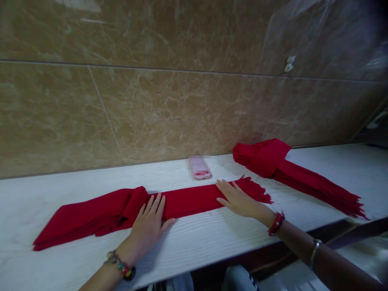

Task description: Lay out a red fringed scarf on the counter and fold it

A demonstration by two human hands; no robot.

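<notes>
My left hand [150, 226]: spread open, palm down on the red scarf [190, 201], pressing flat beside its bulky folded part, gripping nothing.
My right hand [238, 199]: also open and flat, fingers on the scarf near its fringed end, gripping nothing.
Where it lies: lengthwise on the white table [212, 238] in front of me.
Behind it: a phone [202, 174], near the wall [163, 113].
To the right: a second scarf [312, 178], folded over, fringe toward the table's front edge.

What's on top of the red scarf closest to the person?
On the red scarf lie the left hand's fingers, near its middle, and the right hand, near the fringe. Cloth right under them is covered, so it can't be seen.
</notes>
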